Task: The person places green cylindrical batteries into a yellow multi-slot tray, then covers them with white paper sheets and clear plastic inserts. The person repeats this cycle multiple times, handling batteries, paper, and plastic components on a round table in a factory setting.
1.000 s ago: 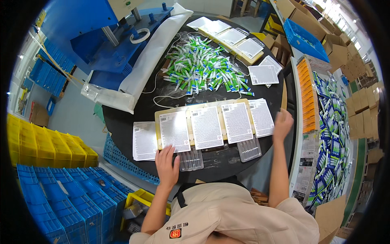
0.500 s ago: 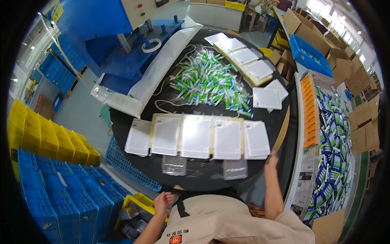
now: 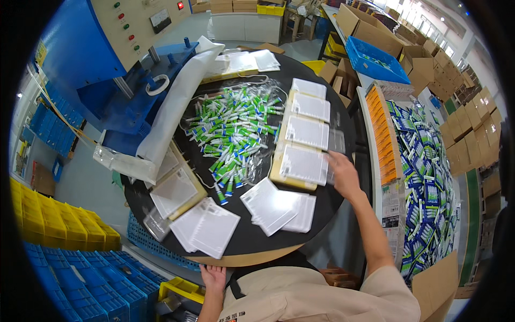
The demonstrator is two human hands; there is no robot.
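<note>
A black round table (image 3: 252, 239) fills the middle, with a heap of small green-and-white tubes with blue ends (image 3: 230, 129) on it. My right hand (image 3: 344, 174) is at the table's right side, fingers apart, by the outer edge of a white card (image 3: 304, 163) on a yellow block (image 3: 298, 182); whether it touches the card I cannot tell. My left hand (image 3: 214, 276) is at the near rim, palm up, fingers stretched against the edge. Loose white cards (image 3: 279, 209) lie between the blocks, more white cards (image 3: 214, 228) at the near left. A clear plastic blister (image 3: 336, 140) lies beside the right block.
A blue machine (image 3: 107, 91) with a control panel stands at the far left, a white sheet roll (image 3: 177, 107) before it. Blue crates (image 3: 80, 284) and yellow crates (image 3: 59, 214) stack at the left. To the right, a bench holds packaged tubes (image 3: 429, 198) and a blue basket (image 3: 375, 59).
The round table has turned clockwise: the front card row is now at the left, the far-right row nearer. My right hand has moved up along the right side; my left hand has reached the rim.
</note>
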